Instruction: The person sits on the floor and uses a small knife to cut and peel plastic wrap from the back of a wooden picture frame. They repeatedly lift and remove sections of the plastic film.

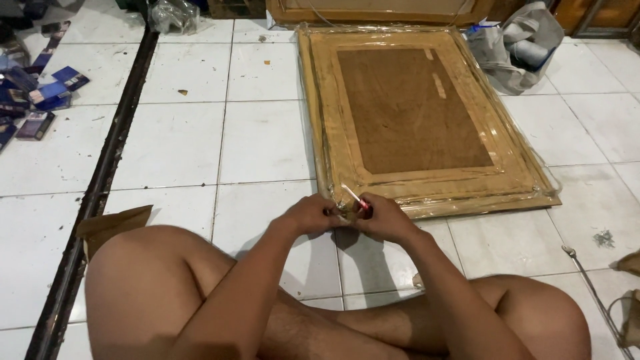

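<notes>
A large wooden framed panel wrapped in clear plastic film lies flat on the white tiled floor in front of me. Both my hands meet at its near left corner. My right hand holds a small red-and-white cutter with its blade pointing up-left at the corner. My left hand is closed against the wrapped corner right beside it, fingers curled; what it pinches is hidden. My bare knees and forearms fill the bottom of the view.
A dark floor channel runs diagonally on the left, with blue boxes beyond it. A brown cardboard scrap lies by my left knee. A grey bag sits at the back right; a thin metal rod lies at the right.
</notes>
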